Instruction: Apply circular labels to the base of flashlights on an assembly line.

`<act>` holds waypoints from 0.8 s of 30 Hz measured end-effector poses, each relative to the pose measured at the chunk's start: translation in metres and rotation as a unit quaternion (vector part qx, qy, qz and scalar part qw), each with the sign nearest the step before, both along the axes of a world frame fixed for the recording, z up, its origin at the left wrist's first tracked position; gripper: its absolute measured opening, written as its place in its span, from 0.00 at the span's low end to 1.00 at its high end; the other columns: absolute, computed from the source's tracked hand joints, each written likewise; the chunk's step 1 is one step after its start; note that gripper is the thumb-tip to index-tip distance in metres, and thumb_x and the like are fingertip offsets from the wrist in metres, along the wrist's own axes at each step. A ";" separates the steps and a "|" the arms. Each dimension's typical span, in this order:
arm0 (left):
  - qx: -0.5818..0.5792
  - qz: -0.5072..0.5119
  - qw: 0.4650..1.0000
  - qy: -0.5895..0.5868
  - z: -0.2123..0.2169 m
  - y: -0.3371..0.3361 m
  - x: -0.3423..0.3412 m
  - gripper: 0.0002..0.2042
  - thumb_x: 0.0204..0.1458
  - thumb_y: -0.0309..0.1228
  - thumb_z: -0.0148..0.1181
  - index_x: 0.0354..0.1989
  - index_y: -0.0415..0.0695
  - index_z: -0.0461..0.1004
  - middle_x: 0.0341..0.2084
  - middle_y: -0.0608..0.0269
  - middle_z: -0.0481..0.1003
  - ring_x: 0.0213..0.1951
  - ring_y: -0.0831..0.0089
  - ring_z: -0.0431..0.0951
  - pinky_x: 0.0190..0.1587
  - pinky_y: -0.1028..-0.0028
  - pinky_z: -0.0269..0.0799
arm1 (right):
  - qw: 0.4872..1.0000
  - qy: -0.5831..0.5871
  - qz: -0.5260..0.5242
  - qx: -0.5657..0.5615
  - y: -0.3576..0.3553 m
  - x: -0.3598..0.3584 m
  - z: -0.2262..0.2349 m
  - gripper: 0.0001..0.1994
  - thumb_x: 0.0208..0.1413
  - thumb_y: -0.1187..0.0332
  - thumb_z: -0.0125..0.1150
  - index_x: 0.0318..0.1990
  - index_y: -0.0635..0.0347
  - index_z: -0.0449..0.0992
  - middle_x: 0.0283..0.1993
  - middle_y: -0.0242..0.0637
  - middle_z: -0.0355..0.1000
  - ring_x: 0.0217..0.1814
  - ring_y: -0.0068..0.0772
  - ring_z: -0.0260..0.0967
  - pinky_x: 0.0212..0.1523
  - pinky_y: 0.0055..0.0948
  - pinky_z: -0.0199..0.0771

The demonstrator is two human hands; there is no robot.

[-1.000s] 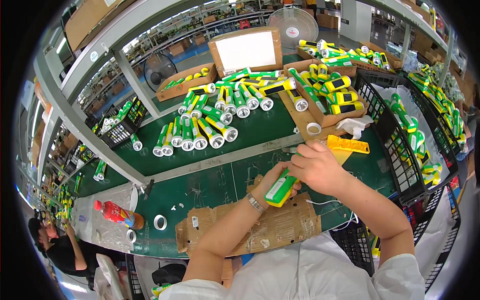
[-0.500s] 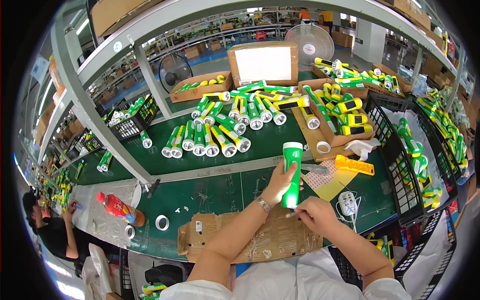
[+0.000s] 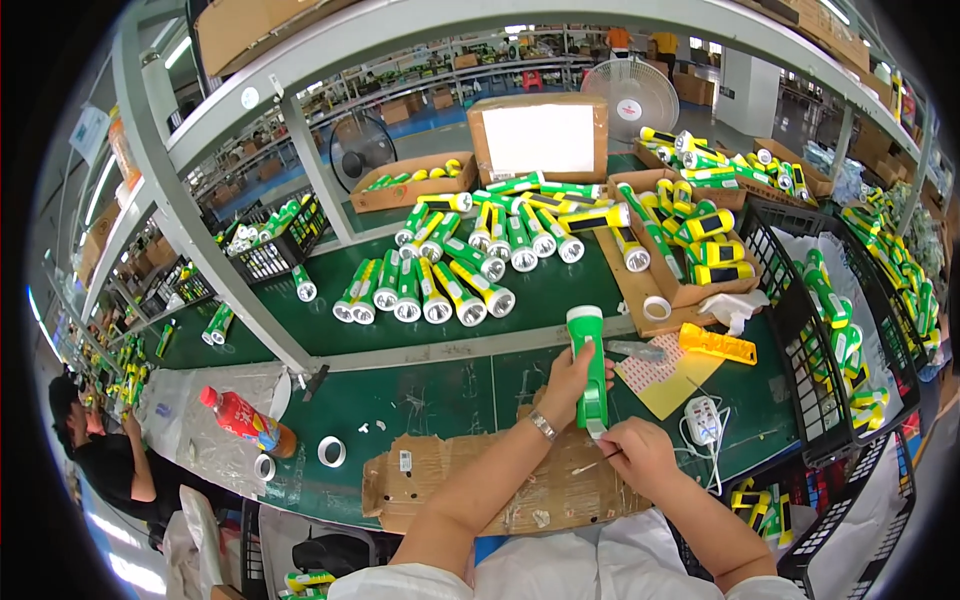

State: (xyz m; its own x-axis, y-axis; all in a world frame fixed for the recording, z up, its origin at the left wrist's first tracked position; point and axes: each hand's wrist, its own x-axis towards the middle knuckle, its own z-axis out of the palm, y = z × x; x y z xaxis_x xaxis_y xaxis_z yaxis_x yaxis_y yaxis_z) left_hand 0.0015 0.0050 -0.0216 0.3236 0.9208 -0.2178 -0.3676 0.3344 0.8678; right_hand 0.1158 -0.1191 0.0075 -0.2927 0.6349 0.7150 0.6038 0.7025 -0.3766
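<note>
My left hand (image 3: 570, 383) is wrapped round a green flashlight (image 3: 591, 368) with a white head rim. The flashlight stands nearly upright above the torn cardboard sheet (image 3: 470, 485), head end away from me, its side with a raised handle part showing. At its lower end sits a small pale piece (image 3: 596, 429), right at the fingertips of my right hand (image 3: 638, 450); whether they grip it is unclear. My right hand's fingers are closed on a thin stick (image 3: 584, 469) with a pale tip, which points left and down.
Several green and yellow flashlights (image 3: 430, 290) lie in rows behind. To the right are an open carton of flashlights (image 3: 690, 293), an orange plastic piece (image 3: 718, 344), a white power strip (image 3: 703, 422) and a black crate (image 3: 790, 340). Tape rolls (image 3: 332, 451) and a red-labelled bottle (image 3: 247, 422) stand left.
The flashlight has turned in my left hand, from a smooth green side to one with a raised part. The pale piece at its lower end now shows more. My view has shifted slightly.
</note>
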 end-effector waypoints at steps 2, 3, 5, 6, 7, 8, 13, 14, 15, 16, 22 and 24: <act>-0.004 -0.001 1.000 -0.008 -0.002 -0.001 -0.002 0.18 0.54 0.45 0.50 0.40 0.40 0.64 0.28 0.56 0.73 0.28 0.71 0.75 0.30 0.70 0.75 | 1.000 0.010 -0.003 -0.001 -0.001 -0.004 -0.002 0.13 0.38 0.78 0.63 0.30 0.59 0.65 0.23 0.37 0.67 0.22 0.39 0.65 0.21 0.32 0.66; -0.021 -0.012 1.000 -0.013 -0.002 0.000 -0.004 0.19 0.53 0.46 0.50 0.40 0.40 0.64 0.29 0.56 0.73 0.28 0.71 0.75 0.30 0.70 0.75 | 1.000 0.018 -0.007 -0.009 -0.001 -0.005 -0.002 0.12 0.38 0.78 0.63 0.30 0.59 0.65 0.22 0.37 0.67 0.22 0.39 0.65 0.20 0.31 0.65; -0.038 -0.023 0.999 -0.017 -0.001 -0.001 -0.005 0.19 0.53 0.46 0.50 0.40 0.40 0.64 0.29 0.56 0.73 0.29 0.71 0.74 0.30 0.70 0.75 | 1.000 0.019 -0.010 -0.011 -0.002 -0.009 -0.004 0.12 0.38 0.79 0.63 0.29 0.59 0.65 0.22 0.37 0.66 0.22 0.39 0.65 0.20 0.31 0.65; -0.033 -0.022 0.999 -0.009 0.001 -0.001 -0.007 0.19 0.53 0.46 0.50 0.40 0.41 0.64 0.29 0.56 0.73 0.29 0.71 0.74 0.30 0.70 0.75 | 0.999 0.032 -0.009 -0.007 -0.001 -0.011 -0.007 0.12 0.39 0.78 0.63 0.30 0.59 0.65 0.22 0.37 0.66 0.21 0.38 0.65 0.20 0.31 0.65; -0.029 -0.019 0.999 -0.001 0.003 -0.001 -0.008 0.19 0.53 0.46 0.50 0.40 0.41 0.64 0.29 0.57 0.73 0.29 0.71 0.74 0.30 0.70 0.74 | 0.999 0.044 -0.007 -0.003 0.000 -0.013 -0.010 0.12 0.40 0.78 0.63 0.30 0.59 0.65 0.22 0.37 0.66 0.21 0.36 0.66 0.20 0.30 0.65; -0.026 -0.017 1.000 -0.001 0.004 -0.002 -0.009 0.19 0.53 0.46 0.50 0.40 0.41 0.64 0.29 0.57 0.73 0.29 0.71 0.74 0.30 0.70 0.74 | 0.999 0.044 -0.005 0.000 -0.001 -0.015 -0.011 0.12 0.40 0.78 0.63 0.30 0.59 0.65 0.22 0.37 0.66 0.21 0.36 0.66 0.20 0.30 0.65; -0.004 -0.020 0.999 -0.043 0.012 -0.005 -0.007 0.17 0.54 0.44 0.50 0.40 0.41 0.64 0.30 0.57 0.73 0.30 0.73 0.74 0.30 0.71 0.74 | 0.943 0.216 -0.152 -0.204 0.003 -0.016 -0.018 0.15 0.42 0.71 0.65 0.33 0.60 0.64 0.24 0.33 0.65 0.20 0.23 0.62 0.21 0.23 0.64; 0.007 -0.029 0.999 -0.039 0.012 -0.007 -0.006 0.17 0.55 0.43 0.50 0.41 0.41 0.65 0.31 0.58 0.73 0.31 0.73 0.73 0.33 0.72 0.73 | 0.904 0.255 -0.174 -0.297 0.007 -0.013 -0.018 0.16 0.44 0.68 0.65 0.35 0.61 0.63 0.24 0.31 0.64 0.18 0.19 0.57 0.20 0.19 0.60; 0.010 -0.028 0.999 -0.039 0.014 -0.009 -0.003 0.17 0.55 0.43 0.50 0.41 0.41 0.65 0.31 0.58 0.73 0.31 0.73 0.73 0.33 0.72 0.73 | 0.905 0.255 -0.172 -0.295 0.017 -0.012 -0.027 0.16 0.44 0.68 0.65 0.35 0.61 0.63 0.24 0.31 0.64 0.18 0.19 0.57 0.20 0.19 0.60; 0.024 -0.042 0.998 -0.046 0.018 -0.014 -0.001 0.17 0.55 0.43 0.49 0.43 0.41 0.64 0.33 0.58 0.72 0.34 0.73 0.73 0.36 0.72 0.72 | 0.868 0.359 -0.112 -0.326 0.027 -0.017 -0.025 0.15 0.47 0.64 0.62 0.36 0.60 0.64 0.24 0.31 0.64 0.17 0.18 0.56 0.18 0.18 0.58; 0.087 -0.153 0.980 -0.095 0.043 -0.024 -0.004 0.21 0.58 0.45 0.42 0.53 0.44 0.58 0.42 0.58 0.69 0.44 0.72 0.70 0.45 0.72 0.68 | 0.437 0.582 0.285 -0.624 0.017 0.006 -0.013 0.29 0.54 0.38 0.36 0.44 0.56 0.66 0.31 0.37 0.68 0.12 0.16 0.50 0.11 0.13 0.44; 0.118 -0.189 0.968 -0.113 0.044 -0.022 -0.006 0.23 0.58 0.45 0.40 0.57 0.46 0.54 0.47 0.59 0.67 0.48 0.72 0.67 0.51 0.70 0.63 | 0.507 0.577 0.241 -0.593 0.011 0.018 -0.001 0.28 0.54 0.39 0.39 0.44 0.56 0.66 0.31 0.36 0.68 0.13 0.16 0.52 0.12 0.13 0.46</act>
